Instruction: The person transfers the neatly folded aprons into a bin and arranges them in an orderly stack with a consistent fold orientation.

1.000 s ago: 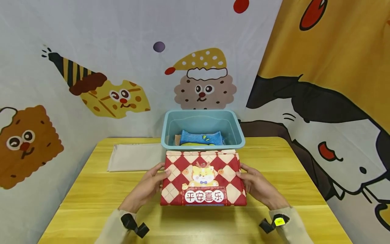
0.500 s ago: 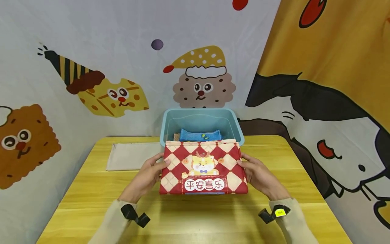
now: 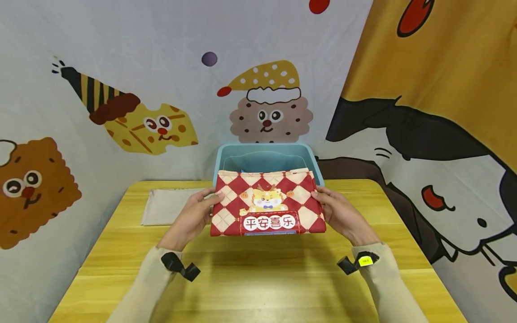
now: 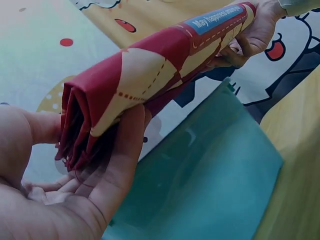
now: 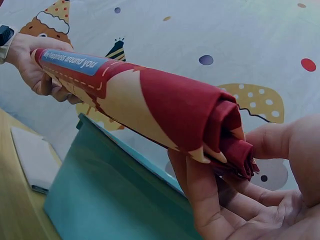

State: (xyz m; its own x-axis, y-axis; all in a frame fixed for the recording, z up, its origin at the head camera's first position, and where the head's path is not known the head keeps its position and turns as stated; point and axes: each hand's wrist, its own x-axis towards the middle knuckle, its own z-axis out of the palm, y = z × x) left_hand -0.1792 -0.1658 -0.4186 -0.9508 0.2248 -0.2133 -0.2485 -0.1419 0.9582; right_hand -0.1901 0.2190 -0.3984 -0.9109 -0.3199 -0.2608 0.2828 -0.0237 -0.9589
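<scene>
A folded red-and-cream checkered cloth (image 3: 266,202), printed with a cartoon animal and white characters, is held up by both hands. My left hand (image 3: 190,220) grips its left end, thumb on one face and fingers under the other. At the opposite end my right hand (image 3: 342,217) holds it in the same way. Several stacked layers show at the cloth's end in the right wrist view. Behind and below the cloth stands a light blue plastic bin (image 3: 264,154). Most of what lies in the bin is hidden by the cloth.
A folded pale cloth (image 3: 161,208) lies on the wooden table (image 3: 266,278) left of the bin, partly behind my left hand. A curtain (image 3: 161,36) with cartoon prints hangs close behind the table and bin.
Both hands have lifted the checkered cloth and carried it forward, up over the bin's front edge. It now covers nearly all of the blue item seen inside earlier.
</scene>
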